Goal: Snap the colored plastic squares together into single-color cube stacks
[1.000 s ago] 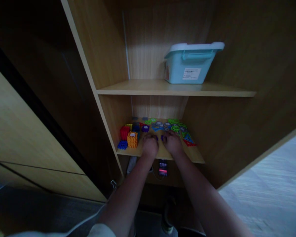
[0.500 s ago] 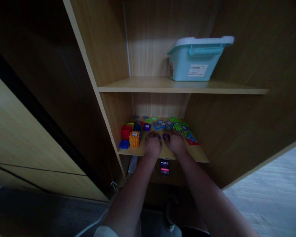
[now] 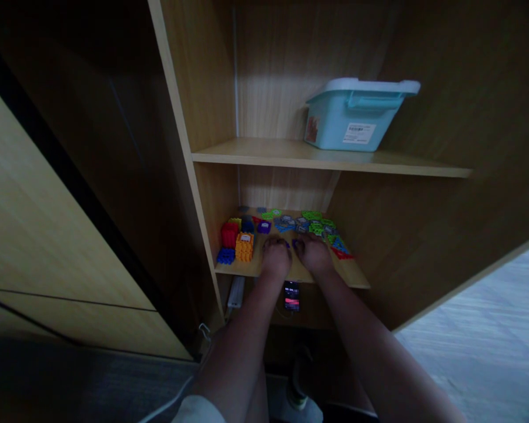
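Observation:
Over the front middle of the lower shelf point(image 3: 352, 274), my left hand point(image 3: 277, 254) and my right hand point(image 3: 312, 252) are side by side with curled fingers. A bit of a purple interlocking tile point(image 3: 287, 244) shows at the left fingertips. Another purple piece point(image 3: 295, 242) is pinched in the right fingers. My knuckles hide most of both. Left of my hands are an orange tile stack point(image 3: 244, 249), a red stack point(image 3: 230, 235) and a blue stack point(image 3: 226, 256). Behind them sits a purple stack point(image 3: 264, 227). Green tiles point(image 3: 311, 215) and grey ones lie loose behind my right hand.
A teal lidded bin point(image 3: 330, 126) stands on the upper shelf point(image 3: 264, 154). Red triangular pieces point(image 3: 341, 254) lie near the right wall. Below the lower shelf are a lit phone point(image 3: 291, 296) and a white power strip point(image 3: 235, 292).
The camera view has shifted slightly, so the cabinet and bin appear moved. Both hands stay at nearly the same spot on the shelf, still with the purple pieces.

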The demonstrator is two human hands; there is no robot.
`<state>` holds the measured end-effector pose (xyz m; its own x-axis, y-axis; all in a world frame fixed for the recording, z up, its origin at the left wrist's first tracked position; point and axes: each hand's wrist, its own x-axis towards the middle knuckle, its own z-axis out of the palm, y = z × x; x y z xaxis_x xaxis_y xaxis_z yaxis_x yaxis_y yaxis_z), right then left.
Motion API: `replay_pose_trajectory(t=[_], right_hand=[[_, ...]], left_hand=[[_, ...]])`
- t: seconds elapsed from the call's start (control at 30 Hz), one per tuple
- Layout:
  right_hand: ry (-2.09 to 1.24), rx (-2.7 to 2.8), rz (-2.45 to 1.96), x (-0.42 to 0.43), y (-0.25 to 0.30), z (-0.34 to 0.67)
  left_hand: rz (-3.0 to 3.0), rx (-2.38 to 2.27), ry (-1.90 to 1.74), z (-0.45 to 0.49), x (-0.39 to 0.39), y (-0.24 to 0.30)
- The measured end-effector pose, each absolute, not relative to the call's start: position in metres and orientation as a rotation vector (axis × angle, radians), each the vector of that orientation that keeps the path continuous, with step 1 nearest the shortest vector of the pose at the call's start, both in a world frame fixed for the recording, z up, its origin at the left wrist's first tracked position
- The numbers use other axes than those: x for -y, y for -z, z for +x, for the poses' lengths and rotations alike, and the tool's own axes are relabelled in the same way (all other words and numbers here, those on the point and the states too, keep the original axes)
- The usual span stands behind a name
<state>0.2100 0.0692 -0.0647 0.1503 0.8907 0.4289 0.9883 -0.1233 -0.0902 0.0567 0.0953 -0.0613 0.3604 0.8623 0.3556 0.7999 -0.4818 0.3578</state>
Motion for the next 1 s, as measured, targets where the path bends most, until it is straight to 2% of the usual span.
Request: replay_pose_trajectory(t=[0.57,1.0], right_hand=[[0.252,1.785,-1.797,-0.065,0.078,0.224],[0.150,1.853,-1.747,-0.071,0.076,0.217]], left_hand=[[2.648,-1.285,-0.744,0.030,-0.103,0.058],[2.518,-1.356,-0.676,0.032,-0.110,0.061]])
